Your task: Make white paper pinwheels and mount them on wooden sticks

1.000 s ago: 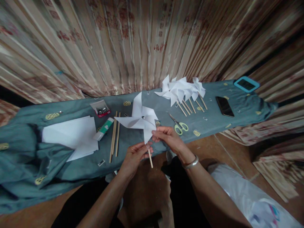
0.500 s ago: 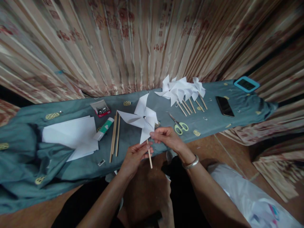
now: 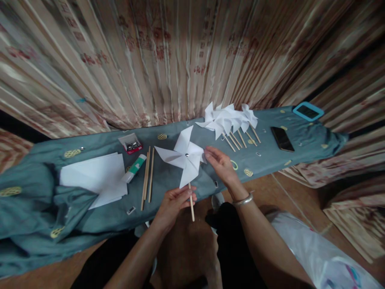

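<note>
A white paper pinwheel [image 3: 188,160] with a silver pin at its centre is held upright over the near edge of the cloth-covered table. My left hand [image 3: 173,204] is closed around its wooden stick, just under the blades. At the pinwheel's right side, my right hand [image 3: 221,164] has its fingers stretched toward a blade; whether they touch it I cannot tell. Behind that hand the scissors [image 3: 235,165] are mostly hidden, with part of a light green handle showing.
Several finished pinwheels [image 3: 231,119] lie at the back right, near a phone [image 3: 282,139] and a blue-framed device [image 3: 308,111]. To the left are loose wooden sticks [image 3: 151,176], a glue stick [image 3: 134,168], a small box of pins [image 3: 130,143] and white paper sheets [image 3: 96,176].
My right hand has come off the stick area below the blades and moved up to the pinwheel's right side, covering most of the scissors. My left hand still holds the stick.
</note>
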Demonstrator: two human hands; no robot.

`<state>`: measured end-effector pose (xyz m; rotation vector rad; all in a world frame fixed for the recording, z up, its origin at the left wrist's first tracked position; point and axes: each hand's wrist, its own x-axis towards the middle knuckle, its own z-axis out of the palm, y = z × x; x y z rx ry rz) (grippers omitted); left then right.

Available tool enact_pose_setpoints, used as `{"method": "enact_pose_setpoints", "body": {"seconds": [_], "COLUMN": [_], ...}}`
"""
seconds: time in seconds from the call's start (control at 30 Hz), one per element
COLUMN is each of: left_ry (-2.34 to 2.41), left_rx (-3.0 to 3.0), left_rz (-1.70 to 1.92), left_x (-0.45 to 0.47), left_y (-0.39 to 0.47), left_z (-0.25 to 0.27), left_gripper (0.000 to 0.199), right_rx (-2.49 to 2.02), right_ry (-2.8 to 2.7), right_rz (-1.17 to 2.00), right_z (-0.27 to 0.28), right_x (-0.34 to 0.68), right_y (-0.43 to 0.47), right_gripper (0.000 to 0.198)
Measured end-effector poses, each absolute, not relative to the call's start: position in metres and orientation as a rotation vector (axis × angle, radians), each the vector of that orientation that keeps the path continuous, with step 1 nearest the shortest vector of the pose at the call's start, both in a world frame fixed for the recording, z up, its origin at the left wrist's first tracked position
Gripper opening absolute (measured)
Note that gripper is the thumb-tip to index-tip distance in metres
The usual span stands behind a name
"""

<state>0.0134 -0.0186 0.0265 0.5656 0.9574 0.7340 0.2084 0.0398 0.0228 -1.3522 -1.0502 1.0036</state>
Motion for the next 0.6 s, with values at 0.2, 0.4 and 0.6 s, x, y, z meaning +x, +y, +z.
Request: {"method": "enact_pose_setpoints", "body": {"seconds": [0.2,0.4,0.6], "left_ry": [0.971,0.97,0.977], "left_rx": [0.559,0.572,0.545], "left_rz": [0.742,0.755,0.774], "left_x": [0.012,0.011,0.012], "left_y": [-0.018,-0.018,-0.018], "left_z": [0.027,0.028,0.028], "left_gripper": [0.048,0.048,0.047], "right_rx": [-1.37,-1.407,-1.392], "right_ry": [-0.964,-0.896,-0.828], "right_rz": [1.077,1.102,1.186], "right_z": [0.028,0.031,0.037], "right_x": [0.208,0.205,0.201], "right_y": [0.039,0.038,0.034], "right_gripper": [0.048,0.05,0.05]}}
